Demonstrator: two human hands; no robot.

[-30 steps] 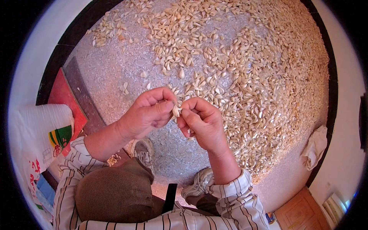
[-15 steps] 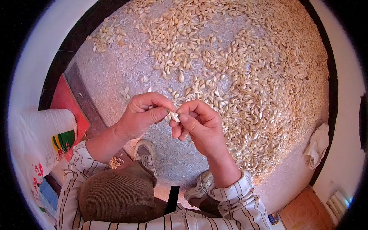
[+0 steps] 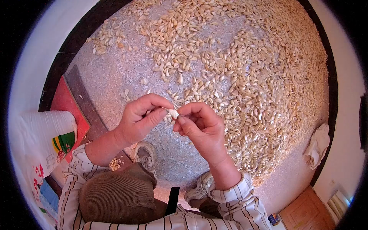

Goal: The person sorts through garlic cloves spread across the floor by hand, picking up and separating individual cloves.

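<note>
A small whitish garlic clove (image 3: 173, 114) is pinched between my two hands above the floor. My left hand (image 3: 141, 117) is closed, thumb and forefinger on the clove's left end. From the other side, the thumb and forefinger of my right hand (image 3: 204, 130) grip its right end, the remaining fingers curled. Many loose garlic cloves (image 3: 260, 88) lie spread over the speckled floor beyond and to the right of my hands. The fingertips cover part of the held clove.
At left stand a white plastic sack (image 3: 42, 134) and a red board (image 3: 69, 101). A crumpled pale cloth (image 3: 318, 145) lies at right, near the dark skirting. A brown wooden panel (image 3: 306, 212) is at lower right. My shoes (image 3: 146, 155) rest on the floor below.
The clove has turned slightly between my fingertips and shows more of its pale side. My right fingers have shifted a little; both hands stay in nearly the same place.
</note>
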